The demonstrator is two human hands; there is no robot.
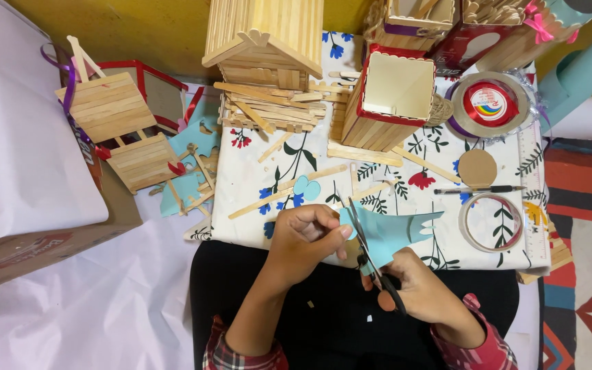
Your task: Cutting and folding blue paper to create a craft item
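**While scissors bite into blue paper, two hands work over a crowded craft table**

Where the near edge of the table meets the person's lap, a light blue paper piece is held flat in the air, its long axis running left to right, with a scalloped edge toward the right end. The left hand pinches the paper's left end, thumb and fingers pressed together on it. The right hand sits just below and to the right, fingers closed through the handles of dark scissors. The blades point up and away from the body, crossing the paper near its left third; how far apart they stand cannot be told. The right hand is the nearer one to the cut line.

Beyond the paper lies a floral tablecloth strewn with loose wooden craft sticks and a small blue paper heart. Farther back stand a craft-stick house and a square stick-sided box. To the right, well apart from the hands, are a clear tape roll, a pen, a brown card disc and a red ribbon spool. Open room remains over the dark lap below the hands and on white paper sheeting to the left.
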